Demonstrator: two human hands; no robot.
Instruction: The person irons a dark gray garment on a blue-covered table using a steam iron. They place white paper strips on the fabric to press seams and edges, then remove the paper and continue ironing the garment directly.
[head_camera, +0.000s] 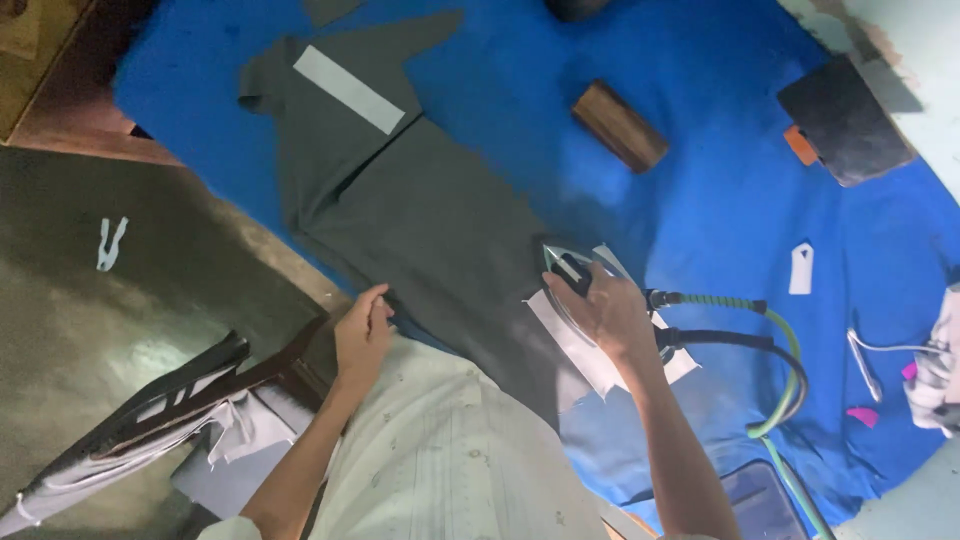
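A person in a pale shirt stands over a table covered in blue cloth (700, 150), pressing a dark grey garment piece (430, 220) that lies flat from the upper left of the frame toward the centre. The right hand (610, 310) is wrapped firmly around the handle of a steam iron (572, 272), just right of centre, with the iron's nose pointing to the upper left and resting where the grey fabric overlaps a white strip of interfacing (590, 350). The left hand (362, 335) grips nothing; its fingers curl loosely on the near edge of the grey fabric at lower centre-left, apparently pinning the cloth so it does not creep under the iron.

A green hose and dark cable (770, 340) loop away to the right of the iron, lying clear of the pressing area. A second white strip (348, 88) sits on the collar-like end of the garment in the upper left. A wooden block (620, 126) and a dark pad with an orange tab (845, 120) sit at the top right, set well apart from the work. A small white tag (801, 268) lies at the right, and folded dark and white cloth pieces (170, 400) hang off the table at lower left.
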